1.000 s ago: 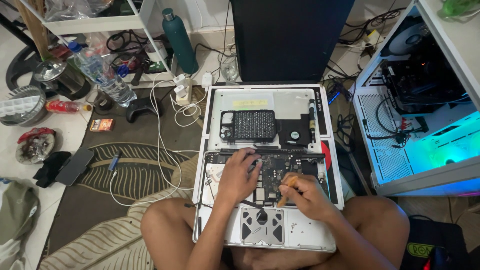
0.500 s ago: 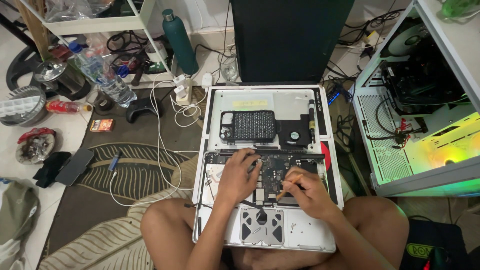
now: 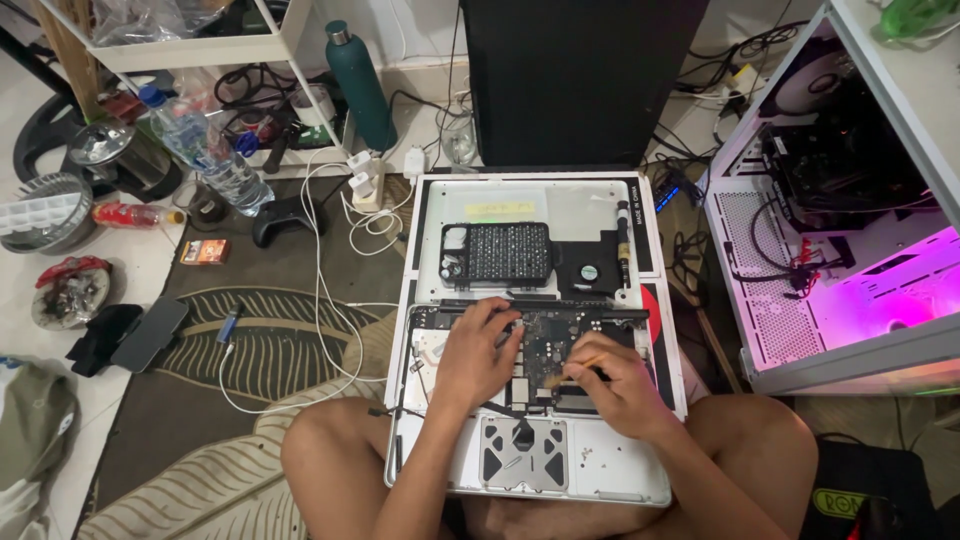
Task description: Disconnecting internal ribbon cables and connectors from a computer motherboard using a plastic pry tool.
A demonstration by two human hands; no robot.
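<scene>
cluttered floor, hands (image 3: pixel 545 365) over opened laptop (image 3: pixel 440 470)

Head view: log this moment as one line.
left hand: braces opened laptop | right hand: holds small brush on logic board

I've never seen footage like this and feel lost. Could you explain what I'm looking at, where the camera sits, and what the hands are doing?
The camera sits on a person's head and looks down at their lap, so there is only this one view. They sit cross-legged on a rug with an opened laptop, its insides showing, across their legs. The left hand rests on the dark circuit board. The right hand holds a small brush against that board. Behind it lies a case of screwdriver bits. On the floor to the left are a green bottle, a game controller and white cables. On the right stands a desktop computer, lit pink.
</scene>
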